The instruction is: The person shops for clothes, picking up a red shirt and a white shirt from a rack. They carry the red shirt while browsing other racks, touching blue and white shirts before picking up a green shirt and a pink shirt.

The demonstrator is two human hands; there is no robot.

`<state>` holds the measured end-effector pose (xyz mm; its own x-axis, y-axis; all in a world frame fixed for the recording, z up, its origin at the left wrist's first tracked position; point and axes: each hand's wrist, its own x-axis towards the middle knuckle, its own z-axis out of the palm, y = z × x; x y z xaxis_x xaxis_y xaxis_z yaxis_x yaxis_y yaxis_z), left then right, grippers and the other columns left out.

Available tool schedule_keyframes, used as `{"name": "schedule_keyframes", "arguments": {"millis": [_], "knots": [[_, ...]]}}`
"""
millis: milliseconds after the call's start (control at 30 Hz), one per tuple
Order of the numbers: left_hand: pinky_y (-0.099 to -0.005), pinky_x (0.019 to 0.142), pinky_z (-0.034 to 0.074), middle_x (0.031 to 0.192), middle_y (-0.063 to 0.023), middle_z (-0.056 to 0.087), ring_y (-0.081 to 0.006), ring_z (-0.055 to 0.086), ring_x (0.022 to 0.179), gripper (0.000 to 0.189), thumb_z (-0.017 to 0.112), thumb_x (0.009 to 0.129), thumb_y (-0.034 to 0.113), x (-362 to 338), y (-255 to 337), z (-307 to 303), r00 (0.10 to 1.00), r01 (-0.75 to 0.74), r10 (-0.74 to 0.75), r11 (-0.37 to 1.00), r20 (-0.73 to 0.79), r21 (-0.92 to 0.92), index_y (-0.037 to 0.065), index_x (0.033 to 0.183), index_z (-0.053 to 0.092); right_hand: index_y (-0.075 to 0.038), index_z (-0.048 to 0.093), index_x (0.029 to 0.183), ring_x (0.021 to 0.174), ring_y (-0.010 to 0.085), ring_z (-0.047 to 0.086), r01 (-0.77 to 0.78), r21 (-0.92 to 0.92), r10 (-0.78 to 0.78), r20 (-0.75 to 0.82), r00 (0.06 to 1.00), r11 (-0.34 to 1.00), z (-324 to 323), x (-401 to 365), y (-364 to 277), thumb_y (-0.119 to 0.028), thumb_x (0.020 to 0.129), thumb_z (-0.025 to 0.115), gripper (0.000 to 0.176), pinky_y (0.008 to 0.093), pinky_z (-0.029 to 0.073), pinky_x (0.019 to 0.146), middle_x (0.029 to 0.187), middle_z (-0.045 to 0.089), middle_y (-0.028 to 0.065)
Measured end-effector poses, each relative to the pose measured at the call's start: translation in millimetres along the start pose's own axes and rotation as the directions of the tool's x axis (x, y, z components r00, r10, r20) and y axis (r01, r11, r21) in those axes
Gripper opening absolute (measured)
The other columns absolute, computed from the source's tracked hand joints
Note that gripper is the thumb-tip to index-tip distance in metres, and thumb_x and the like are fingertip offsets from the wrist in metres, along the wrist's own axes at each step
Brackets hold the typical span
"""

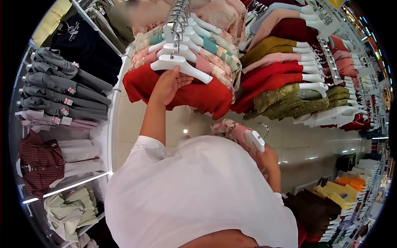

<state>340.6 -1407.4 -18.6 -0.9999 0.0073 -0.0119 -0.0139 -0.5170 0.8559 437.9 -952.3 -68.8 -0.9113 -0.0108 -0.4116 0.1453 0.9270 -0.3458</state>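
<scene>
My left hand (pixel 168 87) grips the white hanger (pixel 175 63) at the front of a metal rail, its thumb pressed on the hanger's face. A red garment (pixel 182 96) hangs from that hanger. Lower and to the right, my right hand (pixel 269 158) is closed around a second white hanger (pixel 254 139), whose hook (pixel 264 131) is free of any rail. A pink floral garment (pixel 231 129) is on this hanger, close to my body and partly hidden by my white shirt. Behind the red garment, pink and green patterned garments (pixel 219 56) hang on the same rail (pixel 175 16).
To the right stands a rack of red, mustard and green lace garments (pixel 285 99). Grey garments (pixel 68 82) and a checked shirt (pixel 41 163) hang along the left wall shelving. More clothes (pixel 339 192) hang at the lower right. Tiled floor (pixel 297 142) shows between the racks.
</scene>
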Motion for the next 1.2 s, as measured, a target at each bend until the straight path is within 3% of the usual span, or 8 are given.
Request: {"name": "schedule_keyframes", "arguments": {"millis": [200,300,400,500,633,800,1033,1200], "knots": [[-0.0303,0.081,0.05,0.102,-0.0094,0.068,-0.0173,0.063,0.09,0.031,0.057,0.098,0.027,-26,30,17,0.971,0.11,0.024,0.839,-0.238,0.533,-0.002,0.11,0.065,-0.004,0.064,0.102,0.089,0.0434,0.065,0.036,0.002,-0.036,-0.008,0.999,0.999,6,1,-6,-0.024,0.073,0.064,0.036,0.0498,0.051,0.078,0.093,0.068,0.0239],[-0.0291,0.082,0.05,0.103,-0.0077,0.067,-0.0152,0.062,0.093,0.028,0.057,0.097,0.021,-36,44,14,0.892,-0.044,0.346,0.709,-0.293,0.704,-0.001,0.111,0.066,-0.005,0.065,0.097,0.086,0.043,0.065,0.051,-0.001,-0.051,-0.021,0.998,0.999,12,1,-7,-0.023,0.073,0.062,0.03,0.0504,0.051,0.076,0.09,0.068,0.0226],[-0.0269,0.087,0.048,0.109,-0.0111,0.068,-0.0145,0.063,0.096,0.036,0.053,0.101,0.027,-21,58,12,0.648,-0.326,0.756,0.385,-0.092,0.864,-0.002,0.118,0.064,-0.006,0.066,0.098,0.087,0.0419,0.065,0.033,-0.009,-0.033,-0.002,0.999,0.999,10,-1,-16,-0.021,0.073,0.062,0.03,0.0497,0.052,0.077,0.091,0.069,0.0209],[-0.0321,0.092,0.047,0.113,-0.0144,0.066,-0.024,0.063,0.104,0.032,0.051,0.099,0.022,-8,74,20,0.7,-0.173,0.705,0.322,-0.114,0.931,0.0,0.119,0.063,-0.003,0.065,0.102,0.088,0.0437,0.065,0.032,-0.004,-0.032,0.026,0.999,0.999,12,-3,-19,-0.022,0.073,0.062,0.035,0.0494,0.052,0.08,0.093,0.068,0.0245],[-0.0399,0.101,0.042,0.123,-0.0198,0.063,-0.0351,0.058,0.115,0.045,0.038,0.103,0.032,16,78,-9,0.839,-0.155,0.532,0.029,0.116,0.987,0.0,0.122,0.063,-0.007,0.067,0.099,0.088,0.0397,0.066,0.027,-0.008,-0.027,0.019,0.999,1.0,15,-7,-20,-0.027,0.076,0.065,0.031,0.0479,0.052,0.078,0.093,0.07,0.0196],[-0.0352,0.102,0.04,0.117,-0.0185,0.065,-0.0325,0.057,0.115,0.048,0.032,0.102,0.03,14,84,0,0.916,-0.105,0.4,0.211,0.012,0.972,0.001,0.126,0.062,-0.008,0.068,0.098,0.087,0.0379,0.067,-0.013,-0.017,0.014,0.025,1.0,1.0,17,-15,-21,-0.035,0.077,0.068,0.035,0.0467,0.052,0.078,0.092,0.07,0.018],[-0.0349,0.096,0.044,0.117,-0.0178,0.065,-0.0295,0.059,0.112,0.05,0.033,0.101,0.034,26,86,-16,0.924,-0.138,0.378,0.197,0.054,0.971,0.0,0.129,0.058,-0.01,0.068,0.104,0.092,0.0352,0.067,-0.062,-0.003,0.062,0.065,0.996,0.998,20,-16,-23,-0.033,0.073,0.072,0.038,0.0444,0.052,0.081,0.097,0.071,0.0154],[-0.0296,0.088,0.046,0.113,-0.0137,0.066,-0.0218,0.061,0.105,0.054,0.035,0.103,0.042,33,91,-20,0.954,-0.062,0.289,0.45,-0.08,0.891,0.0,0.126,0.059,-0.011,0.068,0.105,0.093,0.0347,0.067,-0.071,-0.026,0.073,0.09,0.993,0.997,18,-15,-25,-0.032,0.074,0.072,0.038,0.0439,0.052,0.082,0.098,0.071,0.015]]}}
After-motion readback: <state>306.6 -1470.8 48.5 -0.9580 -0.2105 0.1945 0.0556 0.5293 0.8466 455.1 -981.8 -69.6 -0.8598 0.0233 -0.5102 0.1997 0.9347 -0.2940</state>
